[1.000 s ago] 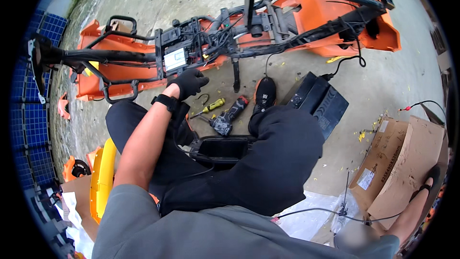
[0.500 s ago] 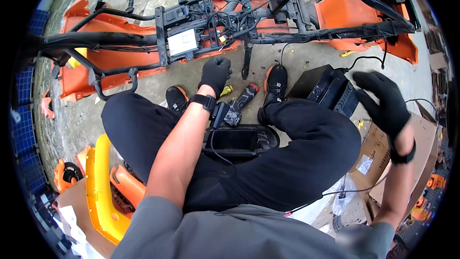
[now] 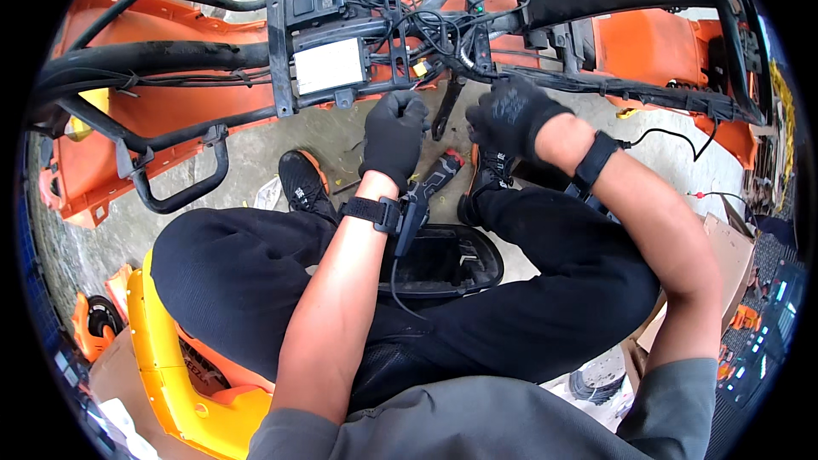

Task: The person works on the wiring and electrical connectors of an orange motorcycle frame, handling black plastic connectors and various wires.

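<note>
My gloved left hand point(image 3: 394, 132) is closed just below the white-labelled box point(image 3: 328, 64) and yellow connector point(image 3: 419, 68) on the black vehicle frame point(image 3: 187, 55) with orange body panels point(image 3: 639, 43). A thin wire seems to reach its fingertips; what they grip is unclear. My gloved right hand point(image 3: 515, 119) is closed at the lower edge of the frame, right of centre, near bundled black cables point(image 3: 596, 85); its fingertips and any held item are hidden. A grey cordless tool point(image 3: 436, 181) lies beyond my left wrist, and a black tub point(image 3: 490, 255) sits between my legs.
My crossed legs point(image 3: 554, 307) fill the lower middle. A yellow panel point(image 3: 153, 349) lies at lower left beside orange parts point(image 3: 89, 328). Cardboard point(image 3: 728, 247) and assorted items stand at right. My shoes point(image 3: 302, 183) are on the concrete floor point(image 3: 251, 162) near the frame.
My right hand has swung from beside the black box leftward and up to the frame, now closed. My left hand has risen toward the cables. The view has shifted, bringing the frame closer.
</note>
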A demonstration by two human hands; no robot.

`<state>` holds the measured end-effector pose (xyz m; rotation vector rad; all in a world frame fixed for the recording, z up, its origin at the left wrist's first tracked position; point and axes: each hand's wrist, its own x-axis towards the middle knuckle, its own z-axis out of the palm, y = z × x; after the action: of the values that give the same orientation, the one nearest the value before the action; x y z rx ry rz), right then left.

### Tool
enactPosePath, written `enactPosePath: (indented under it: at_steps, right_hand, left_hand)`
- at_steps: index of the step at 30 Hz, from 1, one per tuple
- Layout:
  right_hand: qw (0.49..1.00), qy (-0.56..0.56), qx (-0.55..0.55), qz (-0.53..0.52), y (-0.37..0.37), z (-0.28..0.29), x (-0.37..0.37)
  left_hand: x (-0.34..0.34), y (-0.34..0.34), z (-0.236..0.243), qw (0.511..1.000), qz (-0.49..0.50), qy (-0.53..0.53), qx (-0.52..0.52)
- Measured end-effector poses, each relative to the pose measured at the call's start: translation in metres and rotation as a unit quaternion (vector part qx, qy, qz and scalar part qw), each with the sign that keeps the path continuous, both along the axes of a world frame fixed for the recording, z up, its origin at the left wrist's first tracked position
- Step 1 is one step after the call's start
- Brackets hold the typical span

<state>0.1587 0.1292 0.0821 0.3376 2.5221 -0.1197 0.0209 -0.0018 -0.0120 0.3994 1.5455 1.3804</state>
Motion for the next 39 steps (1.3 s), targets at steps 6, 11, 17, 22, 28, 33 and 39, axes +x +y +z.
enactPosePath:
  at_steps: [6,11,17,22,28,33,39]
  right_hand:
    - [0.998,0.036,-0.046,-0.035,0.015,-0.021,0.020]
    - [0.996,0.047,-0.048,-0.056,0.017,-0.024,0.024]
    - [0.989,0.128,-0.001,-0.076,0.045,0.004,0.014]
    - [0.949,0.303,0.010,-0.084,0.074,0.011,0.039]
    - [0.994,-0.054,0.085,-0.040,0.025,-0.016,0.034]
    - [0.980,0.181,0.076,-0.022,0.000,0.003,0.019]
    - [0.946,0.315,0.083,0.002,-0.004,0.009,-0.012]
  left_hand:
    - [0.001,-0.001,-0.027,0.992,-0.027,0.113,-0.047]
    - [0.005,0.006,-0.029,0.988,0.058,0.135,-0.041]
    - [-0.004,0.006,-0.009,0.987,0.081,-0.135,-0.007]
    - [0.003,0.017,-0.007,0.993,0.039,-0.110,-0.030]
    - [0.016,0.023,-0.014,0.995,-0.007,-0.090,0.028]
    - [0.034,0.024,-0.015,0.995,-0.047,0.071,0.052]
    - [0.014,0.015,-0.008,0.973,-0.046,0.224,0.020]
